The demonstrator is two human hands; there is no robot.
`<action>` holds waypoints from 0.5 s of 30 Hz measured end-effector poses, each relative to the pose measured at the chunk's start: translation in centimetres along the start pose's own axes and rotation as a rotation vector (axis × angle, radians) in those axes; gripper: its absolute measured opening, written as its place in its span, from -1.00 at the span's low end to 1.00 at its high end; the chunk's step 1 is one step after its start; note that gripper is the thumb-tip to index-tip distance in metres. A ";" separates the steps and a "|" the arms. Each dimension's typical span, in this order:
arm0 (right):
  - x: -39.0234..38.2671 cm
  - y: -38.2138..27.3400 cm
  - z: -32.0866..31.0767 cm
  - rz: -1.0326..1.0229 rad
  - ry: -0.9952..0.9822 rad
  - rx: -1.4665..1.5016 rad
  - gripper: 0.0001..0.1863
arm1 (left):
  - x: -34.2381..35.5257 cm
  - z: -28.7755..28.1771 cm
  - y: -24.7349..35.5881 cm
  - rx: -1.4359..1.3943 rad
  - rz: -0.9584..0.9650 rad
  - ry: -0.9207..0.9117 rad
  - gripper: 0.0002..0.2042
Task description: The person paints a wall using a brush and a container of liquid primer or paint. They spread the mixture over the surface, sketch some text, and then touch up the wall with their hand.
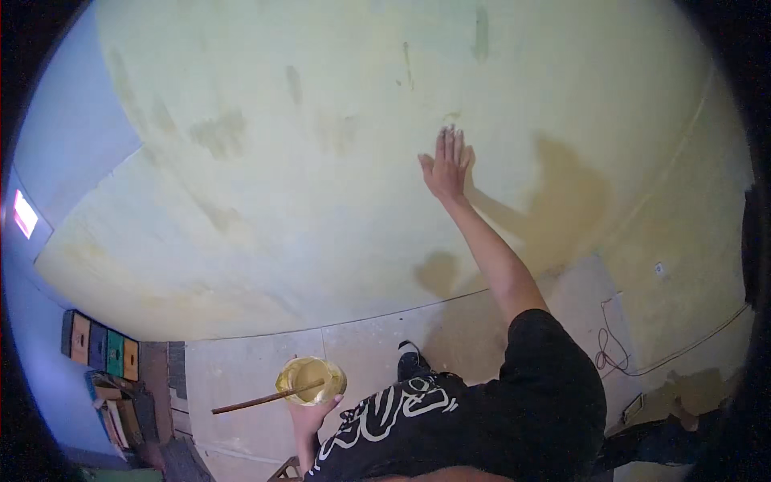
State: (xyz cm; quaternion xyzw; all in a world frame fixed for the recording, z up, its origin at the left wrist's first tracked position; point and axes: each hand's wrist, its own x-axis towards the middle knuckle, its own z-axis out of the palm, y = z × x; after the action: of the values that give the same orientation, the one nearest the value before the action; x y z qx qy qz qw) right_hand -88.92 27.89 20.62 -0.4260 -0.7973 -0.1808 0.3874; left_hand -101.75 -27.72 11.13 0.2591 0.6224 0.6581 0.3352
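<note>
Your left hand (312, 414) is wrapped around the tub (337, 376), low in front of you and to the left of your body, with the fingers gripping its side. The tub's mouth faces up and shows a pale yellow mix (308, 373) inside, with smears of it around the rim. A brown stick (249, 403) stands in the tub at a steep tilt, lying across the rim and poking well out to the left.

Your right hand (446, 170) is raised to the wall (337, 217), back toward you. Its fingers are straight and close together, the thumb spread away, and nothing shows in them; the palm is hidden. The fingertips are just below a small yellowish smear (452, 117); whether they press on the wall, you cannot tell from here. Your arm's shadow (572, 197) falls on the wall to the right. Darker patches mark the pale green-yellow surface.

Below, your shoe (409, 348) is on the floor (241, 361). A cable (675, 365) lies loosely coiled at the right, near a socket (659, 268). Coloured drawers (103, 344) are at the far left.
</note>
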 end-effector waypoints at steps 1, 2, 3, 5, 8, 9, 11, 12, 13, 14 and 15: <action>1.1 0.2 -1.1 0.043 0.112 0.023 -0.16 | 0.1 0.1 0.4 -0.007 0.007 -0.021 0.12; 2.2 0.4 -2.1 0.086 0.223 0.047 -0.16 | 0.2 0.3 0.7 -0.013 0.013 -0.041 0.13; 3.5 -0.2 -3.2 0.136 0.278 0.085 -0.15 | 0.3 0.4 1.0 -0.012 0.031 -0.056 0.13; 3.5 -2.7 -3.7 0.108 0.300 0.071 -0.15 | 0.5 0.4 1.3 -0.038 0.037 -0.064 0.13; -0.8 -4.7 -3.3 -0.234 0.080 -0.033 -0.17 | 0.6 -0.3 -0.3 -0.003 0.012 -0.093 0.14; -2.4 -4.6 -3.4 -0.346 0.065 -0.053 -0.19 | 0.6 -0.4 -0.9 -0.016 0.022 -0.102 0.14; -2.5 -4.2 -4.4 -0.465 0.066 -0.071 -0.21 | 0.4 0.4 0.6 -0.058 0.041 -0.114 0.13; -1.4 -4.4 -6.2 -0.517 0.106 -0.096 -0.23 | 0.3 0.3 1.1 -0.059 0.050 -0.107 0.13; 0.2 -4.9 -8.6 -0.572 0.150 -0.126 -0.25 | 0.3 0.3 1.4 -0.050 0.043 -0.112 0.13; 2.3 -6.1 -11.7 -0.500 0.156 -0.154 -0.24 | 0.4 0.4 1.4 -0.038 0.029 -0.117 0.12; 4.8 -7.6 -15.1 -0.425 0.162 -0.181 -0.23 | 0.5 0.6 1.6 -0.039 0.036 -0.114 0.12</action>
State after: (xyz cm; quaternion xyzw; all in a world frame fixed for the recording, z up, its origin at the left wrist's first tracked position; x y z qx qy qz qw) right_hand -89.73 16.82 34.19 -0.2659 -0.8158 -0.3624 0.3638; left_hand -101.77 -26.99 12.69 0.3005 0.5846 0.6602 0.3634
